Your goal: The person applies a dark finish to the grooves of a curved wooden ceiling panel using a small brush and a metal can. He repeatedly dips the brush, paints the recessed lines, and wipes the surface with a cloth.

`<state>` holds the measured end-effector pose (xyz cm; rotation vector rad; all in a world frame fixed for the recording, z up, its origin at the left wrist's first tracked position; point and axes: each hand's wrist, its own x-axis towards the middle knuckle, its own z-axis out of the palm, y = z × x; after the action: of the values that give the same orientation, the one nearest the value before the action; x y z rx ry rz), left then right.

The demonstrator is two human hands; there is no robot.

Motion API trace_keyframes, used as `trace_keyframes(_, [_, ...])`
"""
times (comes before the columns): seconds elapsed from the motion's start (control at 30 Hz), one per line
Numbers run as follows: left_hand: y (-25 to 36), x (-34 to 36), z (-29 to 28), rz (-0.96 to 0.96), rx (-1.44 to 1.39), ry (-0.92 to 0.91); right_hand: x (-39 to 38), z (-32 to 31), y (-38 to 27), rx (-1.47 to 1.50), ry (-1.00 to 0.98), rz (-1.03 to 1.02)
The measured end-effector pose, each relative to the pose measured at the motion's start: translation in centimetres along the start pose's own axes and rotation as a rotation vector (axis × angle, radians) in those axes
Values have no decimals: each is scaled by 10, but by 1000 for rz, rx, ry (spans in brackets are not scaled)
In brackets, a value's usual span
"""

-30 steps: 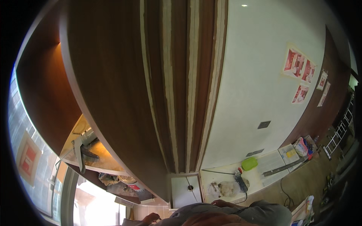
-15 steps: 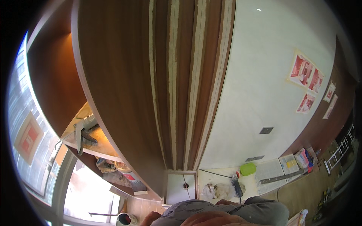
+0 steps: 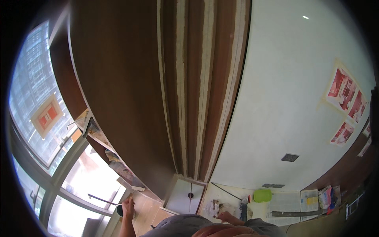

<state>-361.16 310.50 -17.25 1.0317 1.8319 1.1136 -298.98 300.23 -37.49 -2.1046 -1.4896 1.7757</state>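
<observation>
My left hand (image 3: 128,207) hangs at the lower left with its fingers loosely bent and apart. Nothing shows in it. From this angle it overlaps a small bucket (image 3: 119,210), beside a thin dark rod (image 3: 102,199); I see no grip on either. Low in the middle, my right hand (image 3: 226,217) is loosely bent, also with nothing visible in it. Crumpled clear plastic (image 3: 213,207) and a dark angle grinder (image 3: 244,209) lie around it. Whether it touches them I cannot tell.
A tall brown panel (image 3: 118,98) with pale-edged grooves rises ahead, above a white box with a round hole (image 3: 177,199). Right of it stands a white wall (image 3: 276,98). Along its foot lie a green container (image 3: 262,195), paper sheets (image 3: 290,199) and a long dark strip (image 3: 298,213). Windows (image 3: 43,79) stand left.
The view has shifted, showing more window at the left. My left hand has risen outward over the bucket. My right hand has come further into view beside the grinder.
</observation>
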Motion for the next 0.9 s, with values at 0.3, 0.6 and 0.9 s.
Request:
trace_keyframes(0.3, [232,50,-28,588,-287,549,-46,11,26,-628,9,-96])
trace_keyframes(0.6, [350,93,-95,838,-348,714,-17,59,92,-91,365,210])
trace_keyframes(0.9, [348,73,-104,780,-262,495,-90,-2,-53,32,441,199])
